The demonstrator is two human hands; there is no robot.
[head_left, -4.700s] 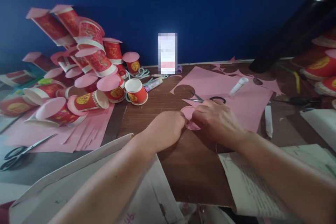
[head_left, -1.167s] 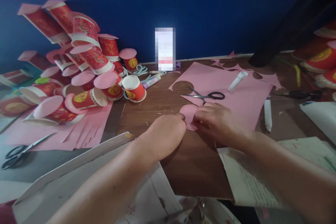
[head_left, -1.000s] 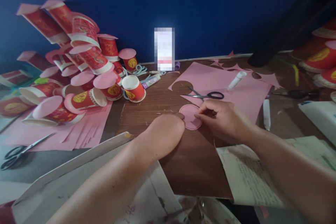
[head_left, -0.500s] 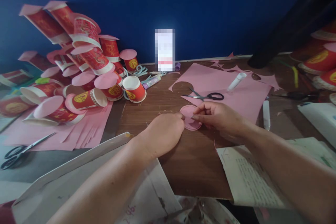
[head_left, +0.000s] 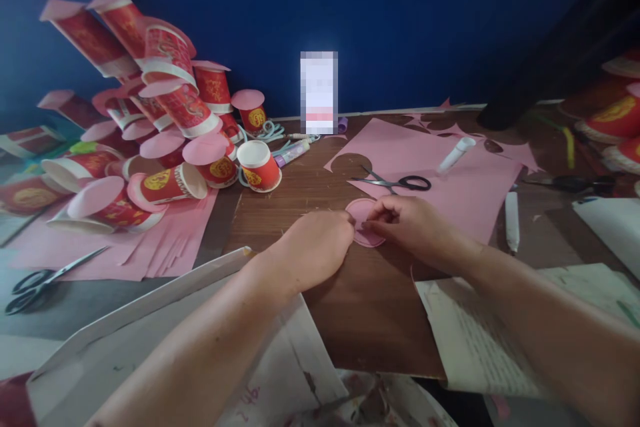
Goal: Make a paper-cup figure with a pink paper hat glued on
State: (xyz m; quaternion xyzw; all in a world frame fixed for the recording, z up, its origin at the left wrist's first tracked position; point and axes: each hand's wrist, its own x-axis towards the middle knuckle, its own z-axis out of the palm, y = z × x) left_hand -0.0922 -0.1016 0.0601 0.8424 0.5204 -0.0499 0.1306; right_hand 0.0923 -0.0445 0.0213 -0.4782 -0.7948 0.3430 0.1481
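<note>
While the left hand (head_left: 320,240) is curling in at the near-left edge of the pink disc (head_left: 361,209), its fingertips are hiding, so I cannot tell whether they are gripping or only pressing. The right hand (head_left: 417,227) is drawing thumb and forefinger together in a pinch over the disc's right part; whether anything thin is sitting between them I cannot tell. The disc is lying on the brown surface (head_left: 370,327), just below the black-handled scissors (head_left: 384,183) and near the big pink sheet (head_left: 465,197). Looking like paper, it is probably weighing next to nothing, bending and creasing easily and sliding under a light push, so the rim is offering the best hold, with a flat fingertip steadying the middle. Being round, it is pointing no particular way and showing no long axis, its broad face turning upward
</note>
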